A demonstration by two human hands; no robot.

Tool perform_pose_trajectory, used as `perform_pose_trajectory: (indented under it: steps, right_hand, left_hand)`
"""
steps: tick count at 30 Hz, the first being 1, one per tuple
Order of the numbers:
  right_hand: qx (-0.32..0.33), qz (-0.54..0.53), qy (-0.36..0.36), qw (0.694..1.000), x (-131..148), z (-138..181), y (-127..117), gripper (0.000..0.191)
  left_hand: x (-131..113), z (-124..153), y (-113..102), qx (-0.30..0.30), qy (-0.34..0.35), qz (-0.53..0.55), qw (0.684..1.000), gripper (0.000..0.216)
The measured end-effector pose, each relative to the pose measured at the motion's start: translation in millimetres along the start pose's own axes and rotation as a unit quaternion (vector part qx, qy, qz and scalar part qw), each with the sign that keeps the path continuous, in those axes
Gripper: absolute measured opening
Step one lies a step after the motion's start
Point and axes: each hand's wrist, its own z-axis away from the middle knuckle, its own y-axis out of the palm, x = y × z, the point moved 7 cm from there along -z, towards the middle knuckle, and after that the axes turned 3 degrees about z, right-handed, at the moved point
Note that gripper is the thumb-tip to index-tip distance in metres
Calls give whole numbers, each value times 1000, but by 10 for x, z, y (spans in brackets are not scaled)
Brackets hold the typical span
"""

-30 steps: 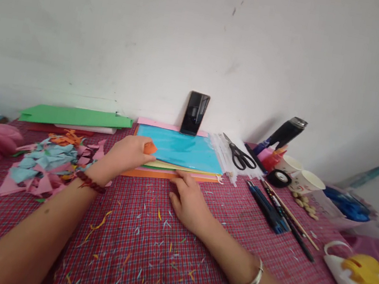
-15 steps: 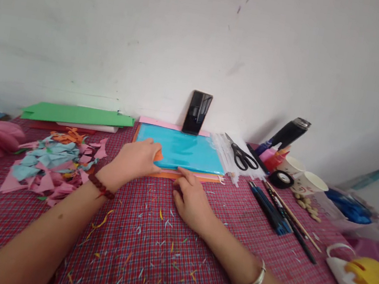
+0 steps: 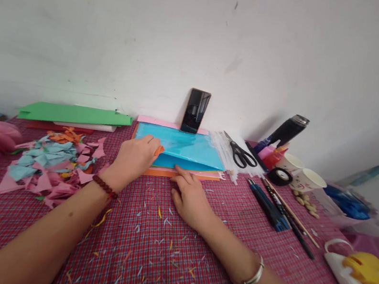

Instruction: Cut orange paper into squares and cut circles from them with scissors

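A glossy blue packet of sheets (image 3: 192, 146) lies on a stack of coloured paper near the wall, over pink and orange sheets. Its front edge is lifted on the left, leaving a gap. My left hand (image 3: 137, 155) is closed on that raised edge; a small orange piece (image 3: 159, 150) shows at its fingertips. Beside it, my right hand (image 3: 189, 198) rests with its fingertips on the lower sheets at the gap's front, fingers partly extended and holding nothing. An orange sheet (image 3: 158, 172) sticks out along the front.
A phone (image 3: 195, 111) leans against the wall behind the stack. Paper scraps (image 3: 50, 162) and folded green paper (image 3: 73, 115) lie left. Scissors (image 3: 240, 155), black tape (image 3: 280, 176), paper cups (image 3: 308, 181) and brushes (image 3: 289, 217) are on the right. Clippings litter the checked cloth (image 3: 112, 255).
My left hand has raised the front edge of the blue packet, and a gap has opened under it. My right hand has stayed nearly still at the stack's front.
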Motion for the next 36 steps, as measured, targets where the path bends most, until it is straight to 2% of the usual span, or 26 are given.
perform_pose_trajectory:
  steps: [4,17,25,29,31,36]
  right_hand:
    - [5,1,-24,1000,41,1,5,30]
    - [-5,-14,-6,1000,9,-2,16,28]
    - [-4,-30,16,999,-7,-1,-9,23]
    - [-5,-33,20,999,-8,-1,-16,31]
    - [-9,-33,23,999,-12,-3,-22,36]
    - [-1,-17,-10,1000,33,-9,-18,36]
  left_hand:
    - [42,-7,-18,-26,-16,1,1000,38]
    - [62,-41,-93,1,-17,21,1000,30]
    - [76,-61,-129,50,-23,39,998,24]
    - [19,-53,-89,85,9,46,995,22]
    - [4,-43,-78,78,15,30,996,20]
    - [75,-29,-53,32,-39,-3,999,26]
